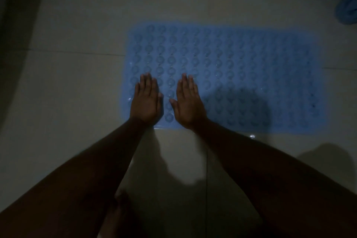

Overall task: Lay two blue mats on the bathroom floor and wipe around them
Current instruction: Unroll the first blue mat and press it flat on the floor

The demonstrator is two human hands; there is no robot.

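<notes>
The room was dim, and at the far left a dark wall (11, 48) ran down beside the pale tiled floor (73, 87). Bare tiles lay between that wall and the mat's left edge.

My left hand (145, 100) lay flat and open, palm down, fingers together and pointing away from me, on the near left corner of the blue mat (241, 67). It gripped nothing; it only rested on the surface, with the wrist crossing the mat's near edge. Just beside it, with a narrow strip of mat showing between the two thumbs, my right hand (188, 102) lay the same way: flat, released, fingers straight and close together, palm on the mat.

The mat itself lay spread flat on the floor, its long side running left to right, covered in rows of round bumps. Most of it stretched away to the right of my hands. A rounded shadow (243, 106) fell across its near middle part, and another shadow darkened the tiles in front of me, between my forearms.

At the far right edge, near the wall's base and well apart from the mat, sat a second blue thing (347, 12), partly cut off; I could not tell what it was.
</notes>
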